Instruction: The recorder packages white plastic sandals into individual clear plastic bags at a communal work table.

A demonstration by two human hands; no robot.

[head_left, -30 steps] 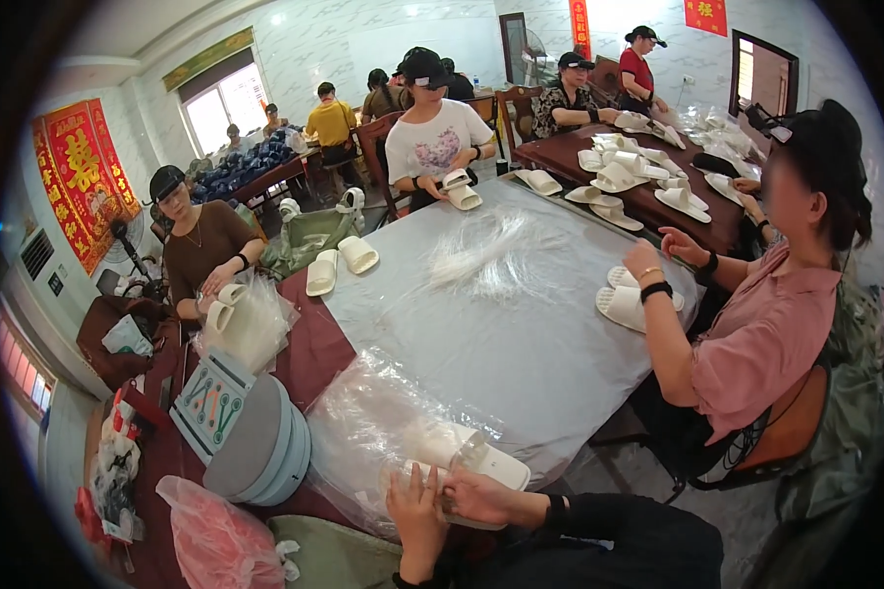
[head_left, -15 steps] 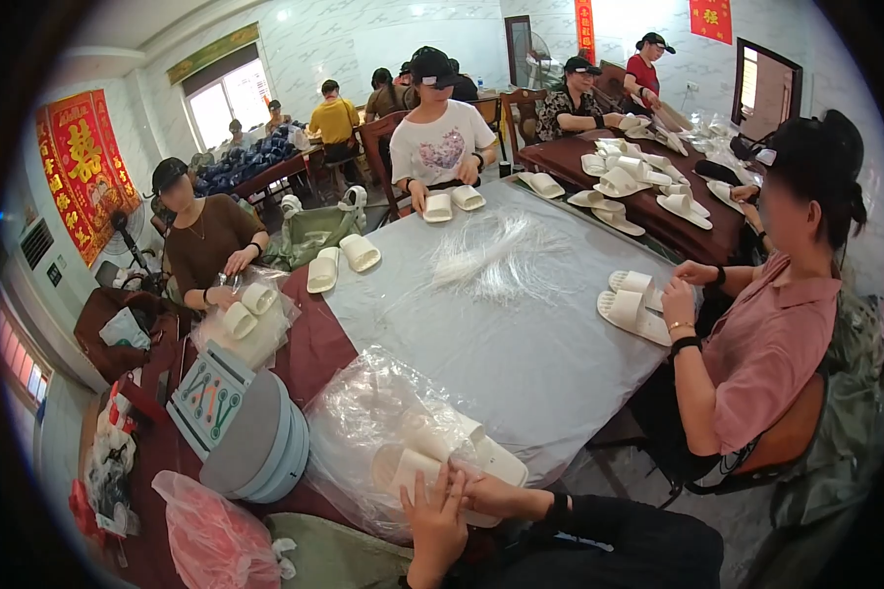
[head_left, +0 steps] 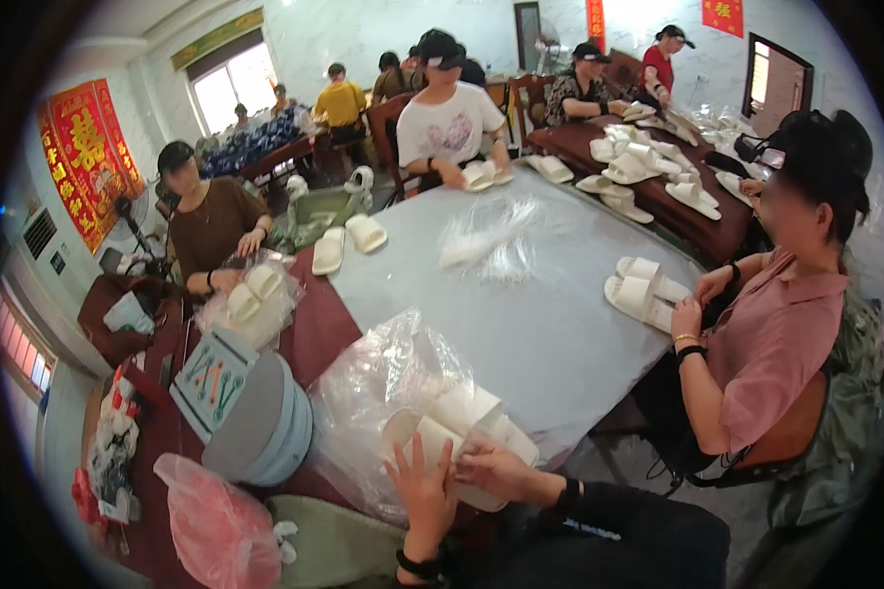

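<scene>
A pair of cream slide slippers lies at the table's near edge, partly over a large transparent plastic bag. My left hand is open, its fingers spread over the strap and side of the left slipper. Against the inner side of the same pair, my right hand has its fingers bent and pressed together, gripping a slipper's edge. The exact contact under those fingers is partly hidden. Black bands circle both my wrists.
A grey sheet covers the table, with a heap of thin transparent film. At left stand a round grey-blue container and a pink plastic bag. Co-workers handle slippers on the right and slippers on the left.
My left hand has shifted slightly left and its fingers have spread wider. The person in white has brought their slippers together. The person on the right has moved their hands to the slippers there.
</scene>
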